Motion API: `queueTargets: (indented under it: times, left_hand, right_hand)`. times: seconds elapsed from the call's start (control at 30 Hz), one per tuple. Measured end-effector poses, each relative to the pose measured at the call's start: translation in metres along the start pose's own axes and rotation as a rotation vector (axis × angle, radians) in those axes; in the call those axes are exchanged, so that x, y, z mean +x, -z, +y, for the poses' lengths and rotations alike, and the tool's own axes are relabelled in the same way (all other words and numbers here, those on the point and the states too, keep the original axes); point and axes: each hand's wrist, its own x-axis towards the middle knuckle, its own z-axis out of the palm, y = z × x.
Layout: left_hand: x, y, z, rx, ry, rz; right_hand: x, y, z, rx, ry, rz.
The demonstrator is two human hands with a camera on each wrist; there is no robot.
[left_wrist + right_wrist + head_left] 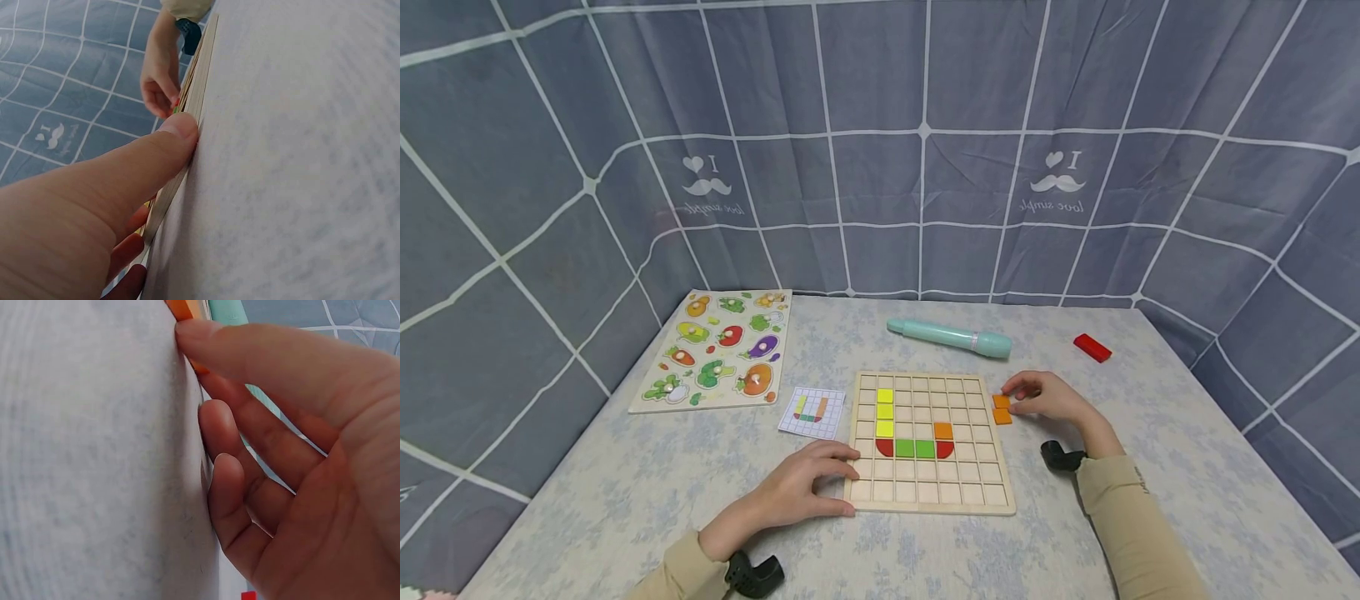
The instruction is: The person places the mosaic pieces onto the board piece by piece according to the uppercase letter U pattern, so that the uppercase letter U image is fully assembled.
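A wooden grid board [917, 493] lies on the table. On it stand yellow square tiles [885, 410] in a column, two green tiles [915, 448], two red rounded corner tiles [945, 450] and one orange tile [943, 431]. My left hand [801, 483] rests at the board's left edge, thumb and fingertips touching its side, also in the left wrist view. Just right of the board lie two loose orange square tiles [1002, 416]. My right hand [1051, 398] pinches the farther one between thumb and index finger; the right wrist view shows the thumb [200, 337] against its orange edge.
Left of the board lies a pattern card [812, 412] with a similar coloured shape. A vegetable puzzle board [655, 400] is at the back left. Behind the grid board lies a turquoise microphone-shaped object [947, 335]. A red block [1092, 347] is at the back right.
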Motion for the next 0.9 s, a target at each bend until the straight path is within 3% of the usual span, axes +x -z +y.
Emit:
queueTargets:
  times: [0.53, 0.9]
  left_hand:
    - [0.000, 0.000, 0.000, -0.012, -0.001, 0.001]
    - [0.000, 0.000, 0.000, -0.022, 0.001, 0.000]
  right_hand:
    - [-0.004, 0.007, -0.007, -0.069, 0.011, 0.037]
    - [0.002, -0.004, -0.047, -0.081, 0.091, 0.003]
